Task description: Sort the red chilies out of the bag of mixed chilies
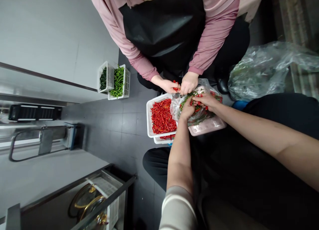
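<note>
At far left, a steel trolley (74,196) with gold-rimmed lids (87,203) on its lower shelf. Further right, against the wall, two white baskets (126,84) on the floor, filled with green chillies (119,81). Then a white basket (149,118) on the dark tiled floor (119,123), holding a heap of red chillies (161,118), stems apparently removed. Just beside it, a pink tray (209,126) bearing a clear plastic bag (178,107) of chillies with green stems.

Left hand (186,110) closed, grip on the bag or on a chilli inside; cannot tell which. Right hand (205,100) also curled shut over the bag's mouth, fingers pinching something red, likely one chilli. Opposite, a co-worker's hands (178,84) in pink sleeves (211,37), pinching a red chilli just above the white basket.

Judged from the look: chillies light, small, smooth-skinned and a little slippery, firm but easy to snap; best taken near the stem end with fingertips. Bag soft and crinkly, no support on its own.

At far right, another large plastic bag (261,70) lying on the floor.
</note>
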Demonstrator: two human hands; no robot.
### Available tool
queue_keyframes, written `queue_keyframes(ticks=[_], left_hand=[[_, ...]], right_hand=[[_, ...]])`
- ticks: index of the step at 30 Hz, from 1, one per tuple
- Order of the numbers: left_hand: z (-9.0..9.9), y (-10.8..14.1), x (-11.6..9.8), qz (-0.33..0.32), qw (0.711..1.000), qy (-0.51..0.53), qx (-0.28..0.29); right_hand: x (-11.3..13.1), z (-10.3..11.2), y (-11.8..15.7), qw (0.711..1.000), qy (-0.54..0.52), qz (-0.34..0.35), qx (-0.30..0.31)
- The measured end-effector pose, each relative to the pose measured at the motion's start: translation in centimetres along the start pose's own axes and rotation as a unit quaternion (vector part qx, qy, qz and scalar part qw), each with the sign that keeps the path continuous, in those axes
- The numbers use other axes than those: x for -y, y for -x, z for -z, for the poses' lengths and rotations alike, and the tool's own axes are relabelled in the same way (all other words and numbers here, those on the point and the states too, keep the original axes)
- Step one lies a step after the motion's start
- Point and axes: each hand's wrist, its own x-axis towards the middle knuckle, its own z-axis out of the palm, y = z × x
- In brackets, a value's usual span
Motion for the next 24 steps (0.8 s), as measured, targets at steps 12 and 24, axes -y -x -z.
queue_keyframes(ticks=[12,24], left_hand=[[0.8,0.0,0.9,0.067,0.997,-0.044,-0.019],[1.6,-0.1,0.4,0.009,0.996,-0.076,0.035]], right_hand=[[0.9,0.5,0.1,0.987,-0.068,0.049,-0.139],[0.6,0.2,0.2,0.989,-0.062,0.081,-0.107]])
